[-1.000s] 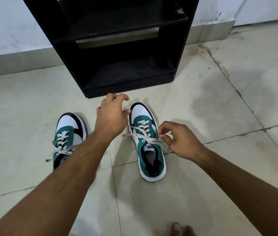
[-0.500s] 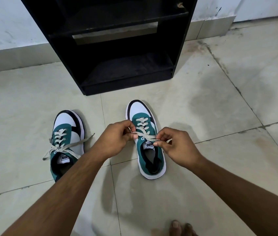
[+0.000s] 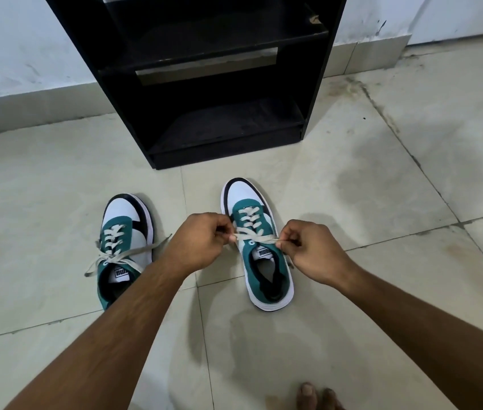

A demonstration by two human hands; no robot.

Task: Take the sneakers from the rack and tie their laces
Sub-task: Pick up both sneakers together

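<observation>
Two green, white and black sneakers stand on the tiled floor, toes toward the rack. The right sneaker (image 3: pixel 253 208) lies between my hands. My left hand (image 3: pixel 197 245) pinches one end of its cream lace (image 3: pixel 253 236) at the shoe's left side. My right hand (image 3: pixel 311 253) pinches the other end at the right side, so the lace runs taut across the tongue. The left sneaker (image 3: pixel 121 220) stands apart to the left, partly hidden by my left forearm, its laces (image 3: pixel 127 254) lying loose and spread out.
A black shoe rack (image 3: pixel 219 84) with bare shelves stands against the white wall straight ahead of the sneakers. Pale floor tiles (image 3: pixel 382 187) stretch out to the right and left. Toes of a bare foot (image 3: pixel 318 396) show at the bottom edge.
My left hand came back from near the rack and took hold of the right sneaker's lace. Both hands now pull the ends apart; the view has tilted down slightly.
</observation>
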